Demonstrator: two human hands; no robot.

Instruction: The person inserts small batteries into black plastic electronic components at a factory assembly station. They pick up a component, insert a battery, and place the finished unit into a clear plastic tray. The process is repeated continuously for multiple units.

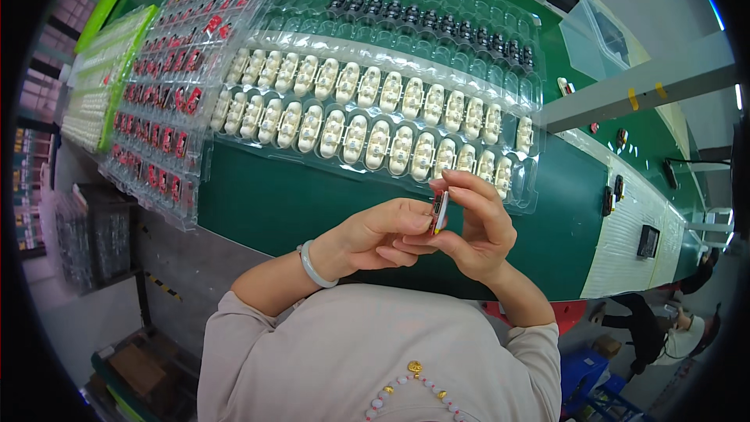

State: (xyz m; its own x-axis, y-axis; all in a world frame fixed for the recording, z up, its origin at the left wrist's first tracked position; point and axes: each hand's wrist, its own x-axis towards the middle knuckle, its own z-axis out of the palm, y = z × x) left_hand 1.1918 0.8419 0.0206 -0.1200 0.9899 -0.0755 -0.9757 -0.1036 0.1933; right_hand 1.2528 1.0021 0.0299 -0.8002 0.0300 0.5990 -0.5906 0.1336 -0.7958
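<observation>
Just above the near edge of the green table, both my hands hold a small flat part (440,212) with a pale side and red and dark areas. My left hand (383,228) pinches its left side between thumb and fingers. Fingers of my right hand (483,227) grip its top and lower right. Much of the part is hidden by the fingers. Directly beyond it, a clear blister tray (367,173) carries two rows of cream oval shells (378,145). Small black parts (430,19) sit in rows farther back.
On the left lie stacked clear trays (205,176) of red-and-black parts, beside a green-rimmed tray (125,70). A metal post (625,92) and a clear bin (592,39) stand to the right. Past them runs a pale strip (617,254) bearing dark devices. Another person (664,332) works at lower right.
</observation>
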